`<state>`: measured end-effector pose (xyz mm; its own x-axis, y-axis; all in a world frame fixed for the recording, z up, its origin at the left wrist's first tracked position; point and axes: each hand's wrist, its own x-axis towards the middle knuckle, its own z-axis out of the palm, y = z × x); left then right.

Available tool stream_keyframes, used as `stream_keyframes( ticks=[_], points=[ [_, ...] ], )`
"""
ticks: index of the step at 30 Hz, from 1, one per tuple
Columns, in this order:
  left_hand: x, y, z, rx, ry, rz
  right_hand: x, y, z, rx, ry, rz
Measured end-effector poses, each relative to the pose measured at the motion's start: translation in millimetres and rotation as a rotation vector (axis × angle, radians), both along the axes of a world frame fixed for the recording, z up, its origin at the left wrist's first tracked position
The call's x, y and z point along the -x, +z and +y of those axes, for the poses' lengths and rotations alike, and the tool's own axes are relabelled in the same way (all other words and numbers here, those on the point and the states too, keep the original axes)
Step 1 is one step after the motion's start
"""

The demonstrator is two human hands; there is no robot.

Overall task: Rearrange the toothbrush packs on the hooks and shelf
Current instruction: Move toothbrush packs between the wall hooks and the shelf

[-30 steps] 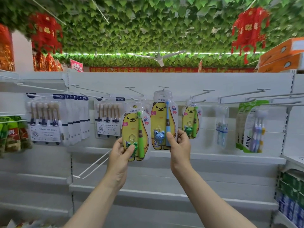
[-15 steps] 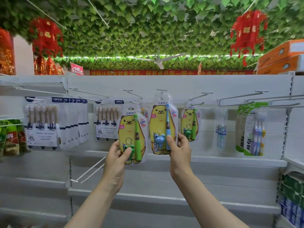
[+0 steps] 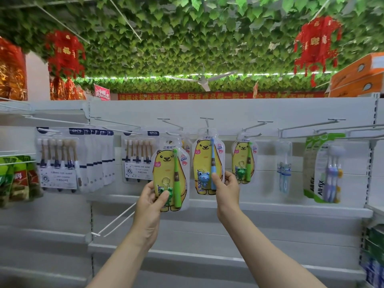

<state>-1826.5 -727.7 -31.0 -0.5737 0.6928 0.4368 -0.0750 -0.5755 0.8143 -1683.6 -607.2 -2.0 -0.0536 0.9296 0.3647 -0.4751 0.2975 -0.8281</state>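
Observation:
My left hand [image 3: 150, 201] grips the bottom of a yellow bear pack with a green toothbrush [image 3: 168, 163], its top just below a white hook [image 3: 172, 124]. My right hand [image 3: 227, 187] pinches the lower right corner of a matching bear pack with a blue toothbrush [image 3: 204, 156], which hangs from the centre hook [image 3: 206, 121]. A third bear pack with a green brush [image 3: 244, 159] hangs on the hook to the right.
White 6-piece toothbrush packs [image 3: 58, 161] hang in rows at left, with another such pack [image 3: 138, 159] beside them. A clear small pack [image 3: 284, 167] and All-fix packs [image 3: 324, 169] hang at right. An empty long hook [image 3: 116, 220] juts out low left. The white shelf ledge [image 3: 270, 207] runs below.
The view has tilted slightly. My left hand has shifted the green-brush pack a little left and down, and both hands keep their grips.

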Motion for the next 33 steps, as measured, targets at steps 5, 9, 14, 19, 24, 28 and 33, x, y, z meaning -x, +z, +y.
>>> stream_keyframes(
  ticks=[5, 9, 14, 19, 24, 28, 33],
  points=[
    [-0.3, -3.0, 3.2, 0.011, -0.005, 0.002, 11.8, -0.7, 37.2, 0.071, 0.028, -0.03],
    [0.0, -4.6, 5.9, 0.014, 0.003, 0.0, 16.6, -1.0, 61.4, 0.14, 0.053, -0.063],
    [-0.6, -5.0, 9.6, 0.019, 0.003, -0.009, 16.4, -0.5, 78.8, 0.183, 0.108, -0.085],
    [-6.2, -6.7, 16.9, 0.029, 0.006, -0.007, 11.9, -1.2, 85.2, 0.199, 0.117, -0.116],
    [-20.0, -10.9, 23.7, 0.034, -0.012, -0.003, -8.5, -2.7, 66.9, 0.134, -0.121, -0.289],
    [-36.5, -13.3, 29.7, 0.04, -0.04, -0.009, -27.0, 4.7, 27.0, -0.029, -0.147, -0.245],
    [-69.1, -13.9, 39.0, 0.038, -0.092, 0.003, -47.7, 13.2, -5.5, -0.132, 0.012, -0.184]
  ],
)
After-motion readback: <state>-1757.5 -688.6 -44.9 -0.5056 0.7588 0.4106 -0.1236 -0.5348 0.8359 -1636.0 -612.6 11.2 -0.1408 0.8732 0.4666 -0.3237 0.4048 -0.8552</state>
